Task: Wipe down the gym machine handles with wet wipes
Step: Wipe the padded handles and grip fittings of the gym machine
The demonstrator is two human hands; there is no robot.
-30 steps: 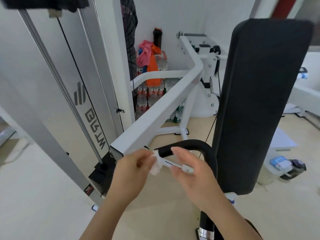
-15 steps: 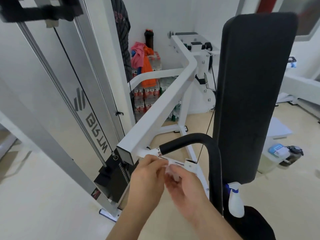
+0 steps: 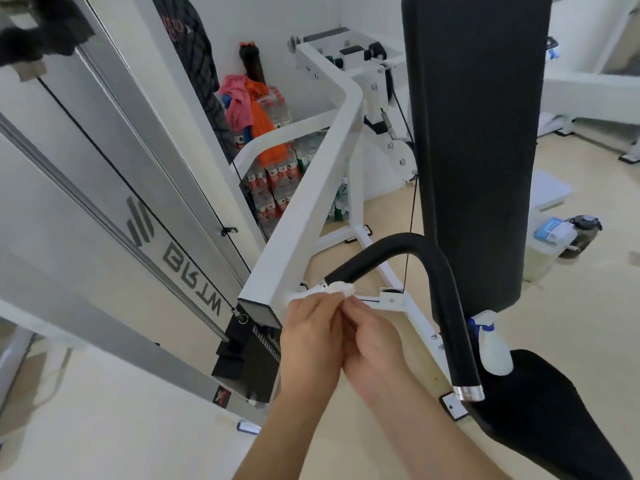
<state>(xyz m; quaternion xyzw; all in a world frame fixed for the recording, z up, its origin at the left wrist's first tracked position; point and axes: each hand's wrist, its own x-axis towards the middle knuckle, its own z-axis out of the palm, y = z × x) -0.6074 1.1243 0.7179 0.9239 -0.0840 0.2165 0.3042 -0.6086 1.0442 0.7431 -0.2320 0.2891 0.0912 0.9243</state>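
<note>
While your left hand (image 3: 311, 337) and right hand (image 3: 375, 344) pinch the wet wipe (image 3: 341, 289) by the black handle (image 3: 433, 265), most of that handle looks unwiped.

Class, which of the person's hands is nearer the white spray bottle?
Right. The right hand is left of the spray bottle, across the black handle; the left hand is farther left.

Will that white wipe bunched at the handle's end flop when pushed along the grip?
Probably floppy: the wipe is crumpled into a wad between the left hand and right hand. Likely light, since a mere pinch holds it. It may bunch or drag along the curved black handle.
</note>
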